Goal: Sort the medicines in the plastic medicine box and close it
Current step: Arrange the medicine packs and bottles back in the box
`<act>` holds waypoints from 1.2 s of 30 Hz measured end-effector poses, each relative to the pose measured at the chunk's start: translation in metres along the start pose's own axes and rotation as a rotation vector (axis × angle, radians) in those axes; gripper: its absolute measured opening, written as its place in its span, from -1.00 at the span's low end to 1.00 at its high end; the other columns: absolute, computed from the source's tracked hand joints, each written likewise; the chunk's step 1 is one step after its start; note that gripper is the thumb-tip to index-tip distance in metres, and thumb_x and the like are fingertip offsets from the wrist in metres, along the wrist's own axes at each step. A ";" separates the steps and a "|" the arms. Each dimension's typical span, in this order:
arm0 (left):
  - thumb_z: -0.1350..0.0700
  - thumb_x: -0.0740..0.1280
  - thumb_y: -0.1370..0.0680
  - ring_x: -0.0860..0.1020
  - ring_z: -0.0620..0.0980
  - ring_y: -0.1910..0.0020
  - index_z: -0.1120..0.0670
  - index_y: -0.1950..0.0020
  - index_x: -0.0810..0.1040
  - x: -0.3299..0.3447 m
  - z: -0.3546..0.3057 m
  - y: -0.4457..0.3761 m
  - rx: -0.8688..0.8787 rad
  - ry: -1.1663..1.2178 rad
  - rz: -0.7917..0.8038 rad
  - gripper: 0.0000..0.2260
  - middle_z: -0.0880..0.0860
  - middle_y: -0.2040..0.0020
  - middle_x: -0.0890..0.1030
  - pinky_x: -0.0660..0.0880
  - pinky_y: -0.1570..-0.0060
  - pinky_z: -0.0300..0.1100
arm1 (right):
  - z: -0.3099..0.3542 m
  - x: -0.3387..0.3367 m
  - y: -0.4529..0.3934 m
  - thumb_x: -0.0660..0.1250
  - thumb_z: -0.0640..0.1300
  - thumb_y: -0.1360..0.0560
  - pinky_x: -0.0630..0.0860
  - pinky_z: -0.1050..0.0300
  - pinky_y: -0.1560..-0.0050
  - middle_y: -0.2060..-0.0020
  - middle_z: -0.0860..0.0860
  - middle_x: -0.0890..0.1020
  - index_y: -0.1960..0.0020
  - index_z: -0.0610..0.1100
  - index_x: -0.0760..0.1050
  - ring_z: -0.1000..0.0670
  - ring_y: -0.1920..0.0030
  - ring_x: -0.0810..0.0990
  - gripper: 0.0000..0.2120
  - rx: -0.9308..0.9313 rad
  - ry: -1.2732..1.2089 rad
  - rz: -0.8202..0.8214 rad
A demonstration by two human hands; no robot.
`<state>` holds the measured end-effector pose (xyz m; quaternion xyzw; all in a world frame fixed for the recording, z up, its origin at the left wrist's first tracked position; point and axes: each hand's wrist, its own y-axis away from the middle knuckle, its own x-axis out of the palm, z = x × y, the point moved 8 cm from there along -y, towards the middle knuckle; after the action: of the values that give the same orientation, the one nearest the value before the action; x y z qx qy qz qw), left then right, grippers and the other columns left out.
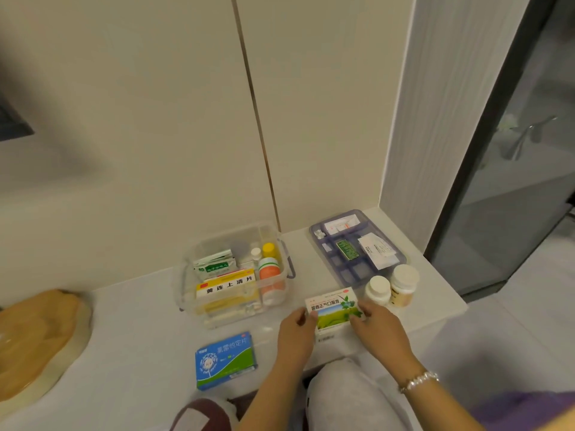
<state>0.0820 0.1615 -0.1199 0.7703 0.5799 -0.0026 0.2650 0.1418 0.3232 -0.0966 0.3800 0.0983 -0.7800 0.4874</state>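
**Asker:** What is the person doing, and how should the step be done well?

**Describer:** A person sits at a white ledge (149, 337). Both hands hold a green-and-white medicine carton (334, 309) by its short ends, just above or on the ledge; which one cannot be told. The likely step is moving it into the clear plastic medicine box (231, 275), which stands open to the left of the carton, near it. It would go best lifted level and turned on edge, then slid in beside the yellow carton (227, 286) and clear of the orange-labelled bottle (270, 275), since the box already looks crowded.

**Asker:** Where is the carton relative to the fingers?

**Describer:** It sits between the two hands. The left hand (295, 332) pinches the left end, thumb on top. The right hand (378, 325) pinches the right end, fingers curled over the edge.

**Asker:** What else waits?

**Describer:** A blue carton (225, 360) lies nearer the person; two white-capped bottles (390, 289) stand right of the held carton, before a purple divider tray (357, 247).
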 end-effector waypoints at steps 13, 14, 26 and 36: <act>0.16 0.38 -0.48 0.62 -0.04 0.00 0.11 -0.22 0.56 -0.004 0.009 0.007 -0.061 0.410 -0.039 -0.69 0.05 -0.07 0.66 0.52 -0.09 -0.16 | -0.012 0.002 0.018 0.32 -0.12 -0.48 0.45 0.20 0.00 -0.09 -0.03 0.62 -0.24 -0.12 0.49 0.04 0.03 0.55 -0.67 0.062 -0.321 -0.050; 0.18 0.38 -0.48 0.62 -0.01 -0.02 0.11 -0.25 0.54 -0.003 0.010 0.007 -0.081 0.448 -0.037 -0.67 0.05 -0.06 0.66 0.53 -0.10 -0.12 | -0.013 0.002 0.019 0.32 -0.13 -0.48 0.49 0.15 -0.02 -0.09 -0.04 0.62 -0.24 -0.12 0.49 -0.01 0.02 0.58 -0.67 0.073 -0.348 -0.057; 0.22 0.34 -0.50 0.62 0.07 0.00 -0.01 -0.21 0.53 -0.035 0.000 0.028 -0.107 0.706 -0.054 -0.70 0.06 -0.02 0.64 0.60 0.12 -0.07 | -0.010 -0.054 -0.002 0.36 -0.13 -0.46 0.40 0.38 0.19 0.07 0.02 0.56 -0.18 -0.03 0.47 0.11 0.18 0.50 -0.70 -0.048 -0.318 -0.316; 0.19 0.35 -0.49 0.64 0.07 0.01 -0.01 -0.20 0.54 -0.052 -0.008 0.038 -0.089 0.632 -0.015 -0.70 0.08 -0.06 0.64 0.64 0.24 -0.14 | -0.012 -0.045 -0.033 0.42 0.01 -0.39 0.42 0.19 0.16 0.13 0.00 0.57 -0.07 -0.09 0.48 0.04 0.19 0.49 -0.67 -0.012 -0.090 -0.160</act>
<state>0.0966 0.1113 -0.0808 0.7163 0.6389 0.2602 0.1049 0.1312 0.3771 -0.0816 0.3327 0.1111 -0.8321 0.4296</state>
